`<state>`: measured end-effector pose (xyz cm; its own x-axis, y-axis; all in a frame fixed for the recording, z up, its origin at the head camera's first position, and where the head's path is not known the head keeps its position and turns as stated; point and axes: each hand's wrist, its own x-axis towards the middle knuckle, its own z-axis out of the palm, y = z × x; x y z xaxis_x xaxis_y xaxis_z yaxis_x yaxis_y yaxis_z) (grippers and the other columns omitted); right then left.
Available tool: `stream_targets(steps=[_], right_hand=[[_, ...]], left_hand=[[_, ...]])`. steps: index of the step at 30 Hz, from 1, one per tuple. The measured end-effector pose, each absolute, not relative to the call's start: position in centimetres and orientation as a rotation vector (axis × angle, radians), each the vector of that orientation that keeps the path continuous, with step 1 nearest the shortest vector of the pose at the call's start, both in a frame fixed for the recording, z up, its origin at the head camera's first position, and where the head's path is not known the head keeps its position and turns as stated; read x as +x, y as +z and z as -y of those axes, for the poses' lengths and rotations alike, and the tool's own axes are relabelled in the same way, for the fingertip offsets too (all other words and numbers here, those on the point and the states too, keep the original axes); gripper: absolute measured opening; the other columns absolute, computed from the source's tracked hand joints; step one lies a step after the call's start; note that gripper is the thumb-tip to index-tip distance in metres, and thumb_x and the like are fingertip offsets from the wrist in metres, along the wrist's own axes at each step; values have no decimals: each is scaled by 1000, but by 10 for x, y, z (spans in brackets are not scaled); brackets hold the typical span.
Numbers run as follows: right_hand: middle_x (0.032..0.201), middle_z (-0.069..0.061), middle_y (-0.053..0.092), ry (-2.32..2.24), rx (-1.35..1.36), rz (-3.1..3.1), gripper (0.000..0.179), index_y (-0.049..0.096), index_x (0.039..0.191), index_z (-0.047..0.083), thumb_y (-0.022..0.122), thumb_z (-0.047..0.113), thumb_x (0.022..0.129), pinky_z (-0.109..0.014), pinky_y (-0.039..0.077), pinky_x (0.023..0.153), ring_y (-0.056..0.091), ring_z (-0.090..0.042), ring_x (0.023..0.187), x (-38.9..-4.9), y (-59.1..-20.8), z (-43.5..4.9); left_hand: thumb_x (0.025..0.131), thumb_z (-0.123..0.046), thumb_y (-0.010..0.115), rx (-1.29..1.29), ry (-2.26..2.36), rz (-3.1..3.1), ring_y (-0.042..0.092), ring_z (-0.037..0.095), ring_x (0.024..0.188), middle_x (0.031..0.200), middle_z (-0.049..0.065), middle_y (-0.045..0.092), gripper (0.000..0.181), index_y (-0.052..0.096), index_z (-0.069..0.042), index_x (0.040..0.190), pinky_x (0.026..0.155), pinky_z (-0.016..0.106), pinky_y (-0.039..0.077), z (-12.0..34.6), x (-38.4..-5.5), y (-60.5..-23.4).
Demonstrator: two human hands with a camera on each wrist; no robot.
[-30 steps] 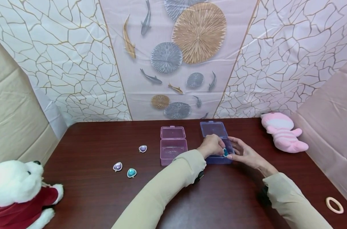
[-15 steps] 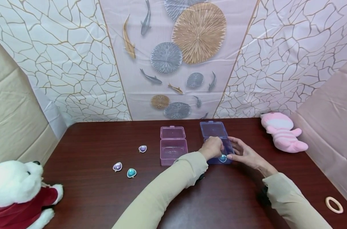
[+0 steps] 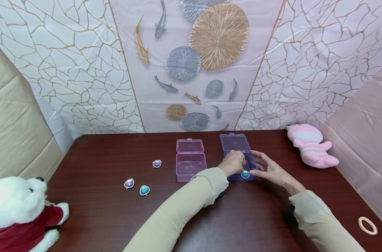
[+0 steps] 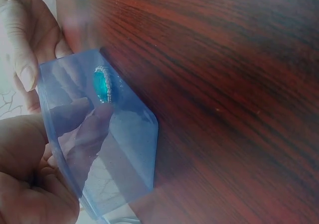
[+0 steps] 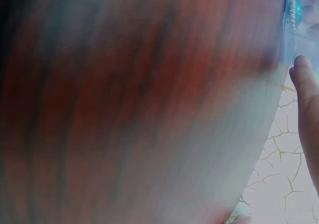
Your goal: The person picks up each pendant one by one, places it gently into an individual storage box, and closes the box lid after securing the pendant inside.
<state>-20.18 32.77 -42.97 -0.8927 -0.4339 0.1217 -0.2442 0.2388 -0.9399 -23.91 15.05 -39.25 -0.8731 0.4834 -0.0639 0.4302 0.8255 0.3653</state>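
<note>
A blue see-through plastic box (image 3: 249,161) stands on the table with its lid (image 3: 235,142) tipped back. Inside it, near the front wall, is a teal rhinestone gem (image 3: 245,174) with a beaded rim. My left hand (image 3: 232,163) reaches down into the box. Through the wall in the left wrist view, its thumb and finger pinch the lower end of the gem (image 4: 102,83). My right hand (image 3: 273,172) holds the box at its right side, thumb at the front corner and fingers along the side. In the right wrist view, one finger (image 5: 303,77) touches the box edge.
Left of the blue box, a pink box (image 3: 191,164) stands with its lid raised. Two purple gems (image 3: 157,163) and another teal gem (image 3: 144,190) lie farther left. A white plush bear (image 3: 19,210), a pink plush toy (image 3: 311,145) and a wooden ring (image 3: 367,225) are at the sides.
My left hand has lowered the teal gem deeper into the blue box, and the gem has turned face up. During the last half second both hands have stayed nearly still.
</note>
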Motion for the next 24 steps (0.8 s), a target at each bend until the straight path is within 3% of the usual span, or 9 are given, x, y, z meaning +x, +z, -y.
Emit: stream_targets(steps=[5,15,20,22,24], right_hand=[[140,-42,21,-1722,-648,-2332,72,14,141,-14,60,-7,86,-13,44,92,45,7,118,-203,-430,-324],[143,-39,22,-1673,-610,-2348,72,14,143,-10,60,-4,87,-11,43,92,43,5,119,-202,-429,-321],[146,-34,22,-1585,-530,-2421,74,15,144,-7,62,2,88,-8,40,90,34,-37,131,-200,-425,-323],[146,-34,22,-1581,-522,-2435,73,15,144,-7,62,2,88,-7,39,90,35,-35,132,-199,-424,-323],[145,-34,23,-1589,-524,-2432,73,15,144,-7,62,2,88,-7,40,90,40,-24,129,-199,-424,-324]], left_hand=[[75,-16,77,714,489,-2838,56,7,72,78,-8,67,6,72,-19,74,62,20,46,-147,-239,-392],[78,-16,75,744,580,-2806,61,5,82,89,-10,71,13,76,-19,91,69,16,48,-140,-238,-393],[81,-15,74,754,988,-2703,64,-1,79,87,-8,73,18,74,-14,99,67,8,46,-133,-237,-389],[82,-15,74,753,1170,-2615,65,-3,76,86,-6,73,19,72,-12,101,66,6,45,-125,-234,-381],[81,-14,74,734,1365,-2470,65,-2,74,86,-3,74,21,71,-9,101,64,8,46,-112,-228,-369]])
